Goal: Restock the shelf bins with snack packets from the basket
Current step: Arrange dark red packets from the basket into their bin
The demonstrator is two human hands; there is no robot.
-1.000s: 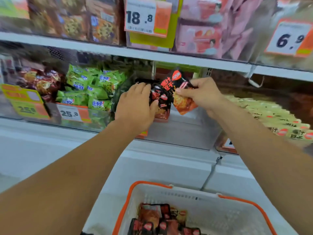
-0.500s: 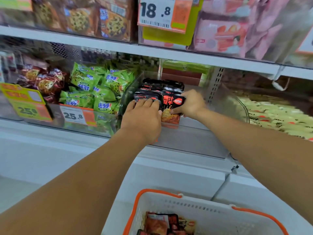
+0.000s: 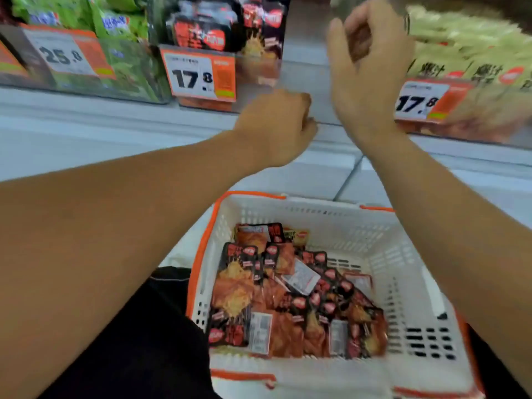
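Note:
A white basket with an orange rim [image 3: 403,254] sits low in front of me, holding several red-and-black snack packets [image 3: 288,298]. On the shelf above, a clear bin [image 3: 259,70] with a 17.8 price tag holds more of the same red-and-black packets [image 3: 207,33]. My left hand [image 3: 276,125] hangs in front of the shelf edge, below that bin, with curled fingers and nothing in it. My right hand [image 3: 365,67] is raised beside the bin, fingers loosely bent, holding nothing. Both hands are above the basket and apart from the packets.
A bin of green packets [image 3: 121,24] with a 25.8 tag stands to the left. Pale yellow packets [image 3: 466,53] fill a bin with a 17.8 tag at the right. A white shelf ledge [image 3: 86,133] runs below the bins. Dark trousers [image 3: 144,341] show beside the basket.
Both hands have let go of the packets in the shelf bin and drawn back out of it. My view has tilted down, so the basket now fills the lower frame.

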